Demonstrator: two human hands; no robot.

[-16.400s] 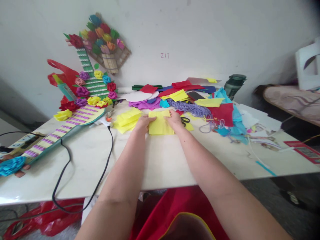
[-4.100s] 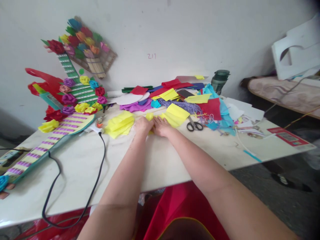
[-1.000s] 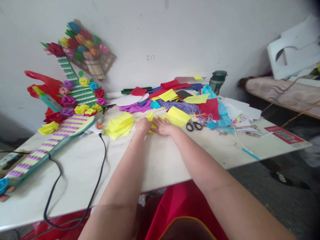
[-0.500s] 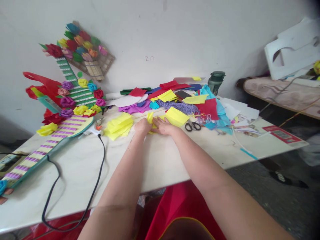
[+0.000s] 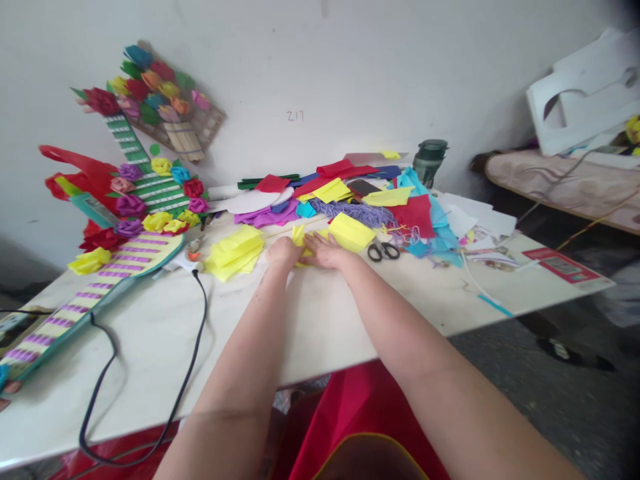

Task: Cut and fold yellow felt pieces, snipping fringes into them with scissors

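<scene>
Both hands are at a small piece of yellow crepe paper (image 5: 298,235) on the table. My left hand (image 5: 284,253) is closed around its near-left side, with a folded edge sticking up beyond the fingers. Flat over the paper's right part lies my right hand (image 5: 323,252), its fingers stretched out toward the left hand. A stack of yellow crepe sheets (image 5: 235,252) rests left of my hands. Another yellow sheet (image 5: 351,232) lies just past my right hand, and black-handled scissors (image 5: 383,251) sit to its right.
A white glue gun (image 5: 181,263) with a black cord lies on the left, near a striped board decorated with paper flowers (image 5: 133,257). Coloured paper and purple shredded strands (image 5: 357,213) spread along the back. A dark green bottle (image 5: 430,162) stands at the wall.
The whole view has shifted slightly. Both hands stay at the same yellow paper, with hardly any visible movement.
</scene>
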